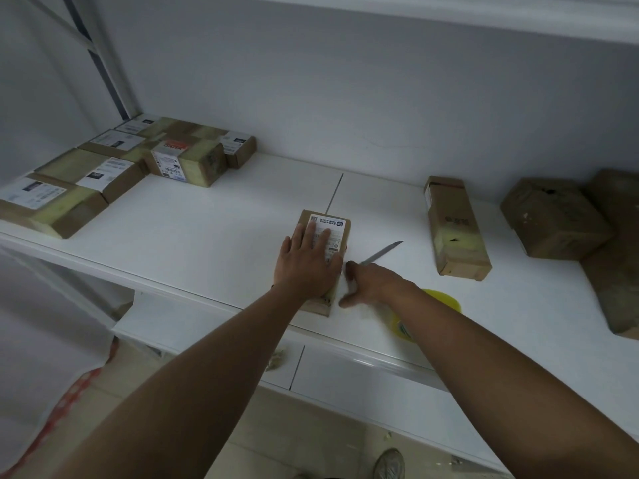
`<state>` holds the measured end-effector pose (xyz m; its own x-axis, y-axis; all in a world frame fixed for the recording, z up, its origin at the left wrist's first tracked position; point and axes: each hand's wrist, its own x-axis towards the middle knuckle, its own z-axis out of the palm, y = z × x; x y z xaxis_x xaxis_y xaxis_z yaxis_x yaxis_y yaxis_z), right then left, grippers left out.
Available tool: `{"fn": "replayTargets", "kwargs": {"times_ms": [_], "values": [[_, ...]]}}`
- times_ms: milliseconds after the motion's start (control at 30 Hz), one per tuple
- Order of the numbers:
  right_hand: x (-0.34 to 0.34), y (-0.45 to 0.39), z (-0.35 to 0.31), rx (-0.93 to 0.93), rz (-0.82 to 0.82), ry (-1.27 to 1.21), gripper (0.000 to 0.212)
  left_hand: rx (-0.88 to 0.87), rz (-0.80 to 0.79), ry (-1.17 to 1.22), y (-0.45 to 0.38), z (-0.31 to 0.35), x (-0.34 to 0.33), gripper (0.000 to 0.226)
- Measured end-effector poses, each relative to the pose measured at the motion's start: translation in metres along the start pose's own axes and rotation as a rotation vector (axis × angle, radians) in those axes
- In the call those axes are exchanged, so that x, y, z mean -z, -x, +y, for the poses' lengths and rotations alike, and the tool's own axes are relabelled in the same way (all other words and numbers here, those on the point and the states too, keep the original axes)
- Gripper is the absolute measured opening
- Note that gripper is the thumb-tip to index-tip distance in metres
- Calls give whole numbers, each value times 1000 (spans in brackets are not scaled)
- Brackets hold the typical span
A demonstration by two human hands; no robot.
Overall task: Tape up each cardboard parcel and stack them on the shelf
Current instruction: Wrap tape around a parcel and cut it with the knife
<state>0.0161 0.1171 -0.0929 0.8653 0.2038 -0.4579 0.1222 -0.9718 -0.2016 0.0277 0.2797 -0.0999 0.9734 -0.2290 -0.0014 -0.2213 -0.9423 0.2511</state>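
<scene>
A small cardboard parcel with a white label lies near the front edge of the white shelf. My left hand rests flat on top of it, fingers spread, pressing it down. My right hand is against the parcel's right side with curled, blurred fingers and something whitish at their tips. A grey knife sticks out from behind this hand, pointing up and right; whether the hand holds it is unclear. A yellow tape roll sits behind my right forearm.
Several taped, labelled parcels are packed together at the shelf's left back. A long narrow parcel and bigger brown boxes lie at the right. A lower shelf juts out below. A shoe shows on the floor.
</scene>
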Motion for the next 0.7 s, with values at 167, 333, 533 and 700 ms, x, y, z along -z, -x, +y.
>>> {"fn": "replayTargets", "kwargs": {"times_ms": [167,333,533,700], "values": [[3,-1,5,-44,-39,38,70,-6,-2,6,0,0,1,68],[5,-4,6,-37,-46,29,53,-11,-4,16,-1,-1,1,73],[10,-8,10,-29,-88,-14,52,-62,80,53,3,-4,1,77],[7,-9,7,-42,-61,-19,52,-92,177,-32,1,6,-3,60]]}}
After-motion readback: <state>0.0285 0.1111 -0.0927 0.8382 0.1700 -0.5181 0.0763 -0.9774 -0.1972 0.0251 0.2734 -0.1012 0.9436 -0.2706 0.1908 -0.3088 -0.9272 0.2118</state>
